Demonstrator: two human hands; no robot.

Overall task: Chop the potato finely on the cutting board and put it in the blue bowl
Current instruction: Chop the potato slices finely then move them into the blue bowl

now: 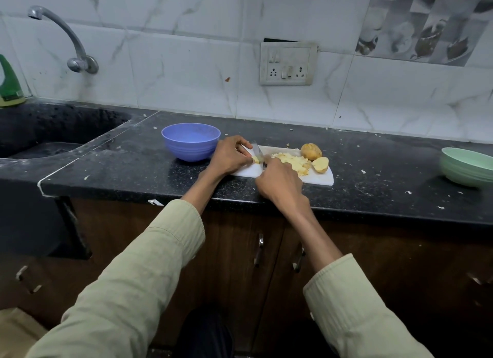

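A white cutting board [318,177] lies on the black counter. On it sit a pile of chopped potato [292,161], a whole potato [311,151] and a cut half [320,164]. My left hand [232,156] pinches a small potato piece [255,159] at the board's left end. My right hand [278,182] grips a knife [257,150]; its blade stands on that piece, and the hand hides most of the handle. The blue bowl [190,141] stands just left of the board, and nothing shows inside it.
A sink [53,136] with a wall tap [64,37] lies at the left. A green bowl [468,165] stands at the far right of the counter [386,176]. A wall socket [288,64] is behind the board. Cabinet doors with handles are below.
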